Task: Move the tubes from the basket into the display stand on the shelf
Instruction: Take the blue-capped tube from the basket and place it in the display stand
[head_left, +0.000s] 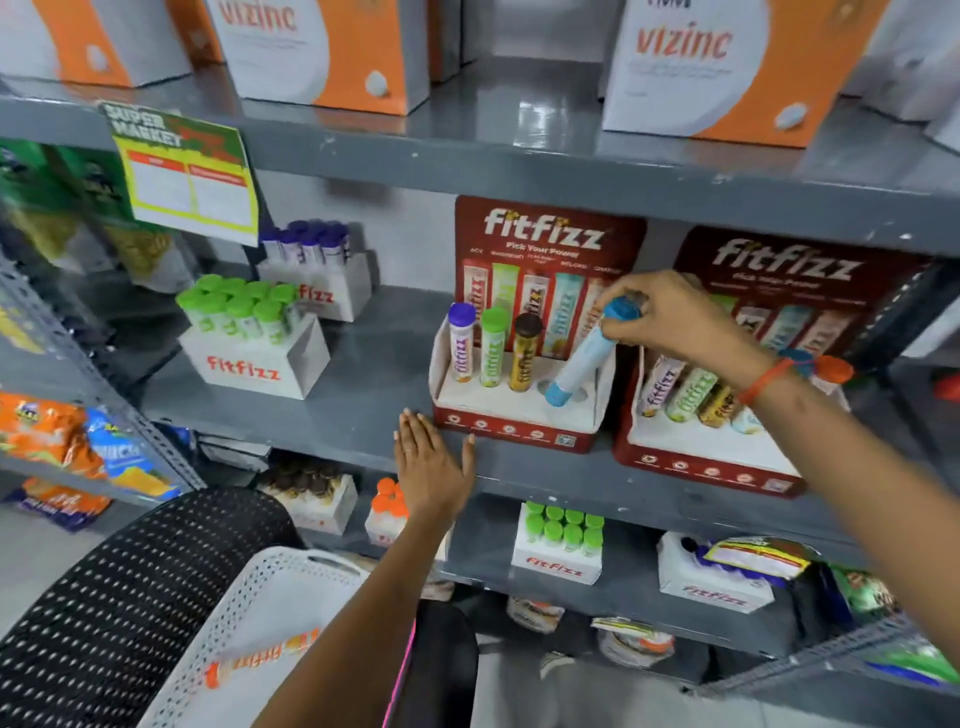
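My right hand (670, 322) grips the cap end of a light blue tube (582, 361), which tilts with its lower end in the fourth hole of the red display stand (514, 434) on the middle shelf. Purple (460, 343), green (492, 347) and brown (525, 352) tubes stand upright in the stand's first three holes. My left hand (431, 467) rests flat and open on the shelf's front edge, just left of the stand. Below, a white perforated basket (249, 597) holds an orange tube (254, 662) lying on its side.
A second red stand (701, 457) with several tubes sits to the right. White boxes of green-capped (254, 364) and purple-capped (317, 280) tubes stand to the left. A black perforated chair back (119, 597) is at the lower left. More boxes fill the shelves above and below.
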